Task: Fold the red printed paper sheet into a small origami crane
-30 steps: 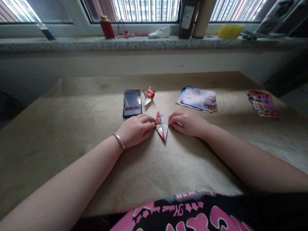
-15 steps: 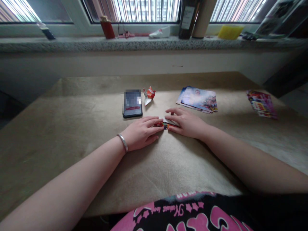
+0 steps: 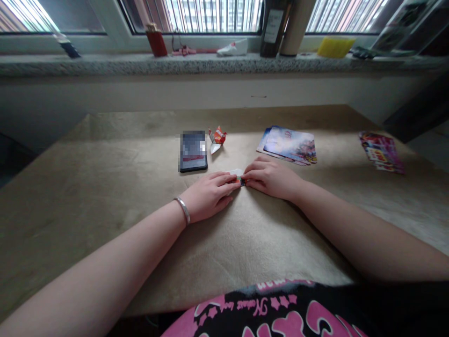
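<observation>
While pressed low on the table, seen from the head view: left hand and right hand met fingertip to fingertip over a small folded paper piece, both pinching it flat, mostly hidden, only a white flap and a red sliver showing. Lay just in front of the phone, near a finished paper crane, with a stack of printed cards to the right and another card farther out.

Judged risky: uneven pressure could skew the crease or tear the small paper; a slipping fingertip could let the fold spring open.

Compared with a second earlier: stood as an upright pointed kite shape then, now folded down and flattened; right fingers curled in closer than half a second earlier.
</observation>
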Motion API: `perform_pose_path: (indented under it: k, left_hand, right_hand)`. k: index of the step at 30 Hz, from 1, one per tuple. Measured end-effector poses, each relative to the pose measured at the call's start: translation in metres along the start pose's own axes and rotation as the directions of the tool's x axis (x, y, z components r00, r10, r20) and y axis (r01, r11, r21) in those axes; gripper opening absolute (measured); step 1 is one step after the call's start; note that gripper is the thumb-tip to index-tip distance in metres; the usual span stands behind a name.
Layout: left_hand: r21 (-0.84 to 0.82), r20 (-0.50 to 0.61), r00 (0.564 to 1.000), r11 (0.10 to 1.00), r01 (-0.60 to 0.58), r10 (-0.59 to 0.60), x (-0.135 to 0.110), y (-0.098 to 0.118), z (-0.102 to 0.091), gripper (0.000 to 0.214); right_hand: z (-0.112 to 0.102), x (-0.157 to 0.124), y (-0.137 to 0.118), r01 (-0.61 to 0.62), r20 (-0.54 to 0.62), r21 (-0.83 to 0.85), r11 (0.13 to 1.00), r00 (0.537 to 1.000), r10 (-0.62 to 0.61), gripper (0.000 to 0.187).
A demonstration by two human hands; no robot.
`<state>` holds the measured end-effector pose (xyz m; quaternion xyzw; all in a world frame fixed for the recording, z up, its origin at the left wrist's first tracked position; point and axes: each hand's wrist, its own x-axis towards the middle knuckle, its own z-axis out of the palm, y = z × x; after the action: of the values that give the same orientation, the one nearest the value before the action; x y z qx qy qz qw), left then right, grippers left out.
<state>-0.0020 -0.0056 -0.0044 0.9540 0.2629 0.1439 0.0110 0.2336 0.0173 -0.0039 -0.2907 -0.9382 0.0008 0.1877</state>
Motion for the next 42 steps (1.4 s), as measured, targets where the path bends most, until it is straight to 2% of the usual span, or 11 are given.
perform_pose_path:
  k: [6,10,21,28,35,39,42]
  left_hand:
    - [-0.021,-0.067,0.997,0.999,0.028,-0.030,0.002,0.005,0.000,0.031]
    - [-0.016,-0.102,0.990,0.995,0.094,-0.095,0.002,0.005,-0.001,0.025]
    - [0.039,-0.075,0.982,0.983,0.177,-0.174,0.002,0.006,-0.004,0.025]
    - [0.018,-0.082,0.987,0.990,0.141,-0.139,0.000,0.000,-0.002,0.025]
    - [0.021,-0.120,0.983,0.989,0.145,-0.142,0.000,-0.001,0.001,0.025]
    - [0.021,-0.143,0.983,0.993,0.119,-0.114,0.001,-0.001,0.002,0.024]
    - [0.015,-0.118,0.989,0.996,0.092,-0.089,0.002,-0.001,0.001,0.026]
  right_hand:
    - [-0.006,0.000,-0.001,-0.041,0.054,0.008,0.999,0.998,0.040,0.023]
    - [-0.012,0.000,-0.001,-0.078,0.116,-0.027,0.997,0.990,0.081,0.021]
    - [-0.024,-0.004,0.004,-0.139,0.247,-0.067,0.988,0.957,0.151,0.020]
    - [-0.031,-0.009,0.010,-0.203,0.294,-0.096,0.974,0.929,0.223,0.020]
    - [-0.039,-0.009,0.002,-0.264,0.252,-0.254,0.931,0.911,0.327,0.018]
    - [-0.040,-0.008,-0.006,-0.323,0.151,-0.313,0.893,0.911,0.383,0.025]
    - [-0.038,-0.008,-0.008,-0.351,0.019,-0.278,0.894,0.928,0.371,0.025]
